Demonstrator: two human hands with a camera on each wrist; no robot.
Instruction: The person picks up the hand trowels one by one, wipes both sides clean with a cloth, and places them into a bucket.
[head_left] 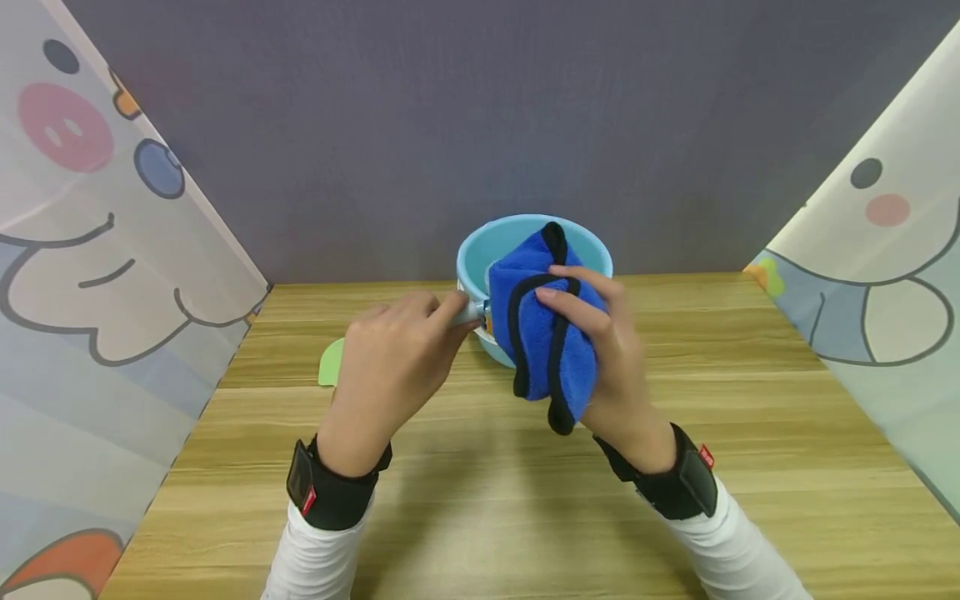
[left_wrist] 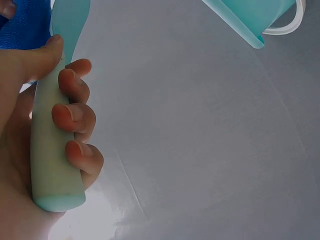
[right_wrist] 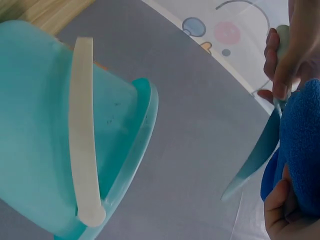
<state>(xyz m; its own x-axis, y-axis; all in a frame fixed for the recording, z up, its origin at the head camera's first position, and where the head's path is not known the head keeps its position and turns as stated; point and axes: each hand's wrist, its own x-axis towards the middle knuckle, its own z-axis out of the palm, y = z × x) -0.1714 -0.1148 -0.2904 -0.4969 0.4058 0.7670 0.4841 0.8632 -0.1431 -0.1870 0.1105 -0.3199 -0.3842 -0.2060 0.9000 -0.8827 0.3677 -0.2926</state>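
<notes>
1. A bucket (head_left: 525, 242) stood at the table's (head_left: 750, 433) far edge, centred.
2. The cloth (head_left: 543, 333), in the right hand (head_left: 607, 350), lay before the bucket.
3. The left hand (head_left: 390, 367) held a handle (left_wrist: 50, 150) left of the cloth.

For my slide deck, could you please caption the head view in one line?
Left hand grips a pale handle while right hand holds a blue cloth before a light-blue bucket.

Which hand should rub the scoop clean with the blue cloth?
Probably the right hand: it already grips the blue cloth, folded against the scoop's blade. The left hand is wrapped round the scoop's handle, steadying it near the bucket.
</notes>
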